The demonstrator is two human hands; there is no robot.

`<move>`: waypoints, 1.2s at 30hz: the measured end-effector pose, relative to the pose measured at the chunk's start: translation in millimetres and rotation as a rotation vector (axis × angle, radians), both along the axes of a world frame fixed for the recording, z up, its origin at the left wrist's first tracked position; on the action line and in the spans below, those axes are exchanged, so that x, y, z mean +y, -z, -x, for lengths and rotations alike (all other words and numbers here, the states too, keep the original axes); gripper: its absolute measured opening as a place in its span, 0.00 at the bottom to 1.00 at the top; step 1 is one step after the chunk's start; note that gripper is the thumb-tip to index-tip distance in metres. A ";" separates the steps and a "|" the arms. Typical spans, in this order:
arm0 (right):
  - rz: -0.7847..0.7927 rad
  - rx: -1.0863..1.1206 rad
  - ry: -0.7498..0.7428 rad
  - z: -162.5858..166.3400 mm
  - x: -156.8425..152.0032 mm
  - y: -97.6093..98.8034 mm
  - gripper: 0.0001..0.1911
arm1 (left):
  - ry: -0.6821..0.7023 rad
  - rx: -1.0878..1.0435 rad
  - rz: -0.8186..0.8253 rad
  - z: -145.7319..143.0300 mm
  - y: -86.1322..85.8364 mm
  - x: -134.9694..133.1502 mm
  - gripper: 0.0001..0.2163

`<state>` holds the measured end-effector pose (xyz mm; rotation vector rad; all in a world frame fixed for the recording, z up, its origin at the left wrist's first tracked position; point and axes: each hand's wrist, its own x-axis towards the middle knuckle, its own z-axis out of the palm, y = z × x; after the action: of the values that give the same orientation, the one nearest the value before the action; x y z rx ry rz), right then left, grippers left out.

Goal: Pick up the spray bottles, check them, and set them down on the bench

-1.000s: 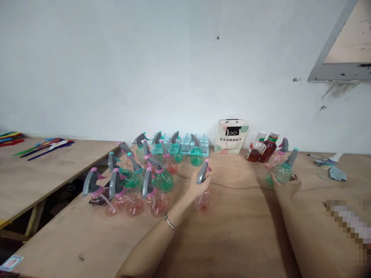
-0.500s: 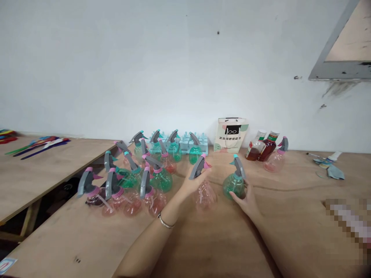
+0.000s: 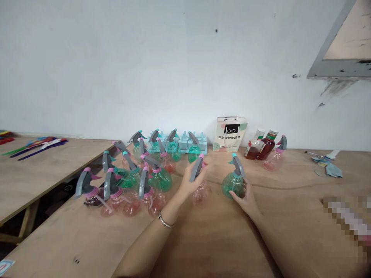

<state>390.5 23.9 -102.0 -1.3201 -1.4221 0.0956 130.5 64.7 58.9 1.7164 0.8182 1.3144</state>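
My left hand (image 3: 189,181) is closed around the neck of a pink spray bottle (image 3: 199,194), just under its grey trigger head; the fingers behind it are partly hidden. To the right, my right hand (image 3: 245,199) grips the lower right side of a green spray bottle (image 3: 232,185), thumb in front and fingers behind. That bottle stands upright, its turquoise nozzle pointing left. On the left of the table several pink and green spray bottles stand close together, among them a front pink bottle (image 3: 156,202) and a green bottle (image 3: 161,179).
Against the wall are light-blue molds (image 3: 185,144), a paper bag (image 3: 230,135), two bottles of dark liquid (image 3: 266,146) and another pink spray bottle (image 3: 274,159). A grey cloth (image 3: 333,170) lies at right. Across a gap stands a second table (image 3: 37,170) with colourful strips (image 3: 43,146).
The pink bottle in my left hand has shifted slightly left and away from me, and the fingers sit closer around its neck. My right hand stays on the green bottle.
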 end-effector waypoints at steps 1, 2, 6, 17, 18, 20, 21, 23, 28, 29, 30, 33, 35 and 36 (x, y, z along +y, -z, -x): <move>0.003 0.008 -0.006 0.0 0.1 0.3 0.39 | 0.044 0.046 -0.007 -0.4 -1.3 -0.7 0.13; 0.005 0.014 -0.014 -0.1 0.1 0.6 0.40 | 0.079 0.080 -0.010 -1.3 -1.6 -1.2 0.13; 0.011 0.027 -0.029 -0.1 -0.3 1.1 0.40 | -0.049 0.048 -0.033 -5.4 5.4 0.3 0.09; 0.028 0.035 -0.025 -1.4 1.0 4.3 0.40 | -0.015 0.008 0.002 -0.6 3.5 2.9 0.10; 0.029 0.043 -0.031 -1.4 1.2 4.8 0.40 | -0.053 -0.004 -0.010 -0.7 3.9 2.8 0.09; 0.027 0.060 -0.035 -1.3 1.4 5.4 0.40 | -0.148 -0.021 -0.045 -0.6 5.3 3.3 0.07; 0.026 0.065 -0.035 -1.2 1.5 5.6 0.40 | -0.185 -0.025 -0.059 -0.5 6.2 3.9 0.08; 0.019 0.072 -0.034 -1.0 1.7 5.5 0.40 | -0.191 -0.005 -0.067 0.1 7.7 5.2 0.07; -0.003 0.087 -0.058 -0.9 1.5 4.5 0.40 | -0.080 0.105 -0.087 0.4 14.0 8.4 0.09; -0.003 0.085 -0.056 -1.0 1.3 4.4 0.41 | -0.109 0.102 -0.105 0.6 16.5 9.8 0.08; -0.002 0.082 -0.050 -1.0 1.2 4.3 0.41 | -0.157 0.096 -0.124 1.0 19.5 11.9 0.08; 0.007 0.075 -0.040 -1.1 0.8 4.7 0.40 | -0.299 0.118 -0.181 4.0 29.0 21.4 0.10; 0.020 0.071 -0.041 -1.0 0.7 5.1 0.40 | -0.349 0.148 -0.225 6.8 34.9 29.6 0.07; 0.023 0.064 -0.043 -0.9 0.7 5.2 0.41 | -0.372 0.154 -0.245 8.1 37.9 34.1 0.06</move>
<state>391.3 24.6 -107.2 -1.2946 -1.3991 0.1819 122.4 98.8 20.9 1.9394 1.1473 1.5963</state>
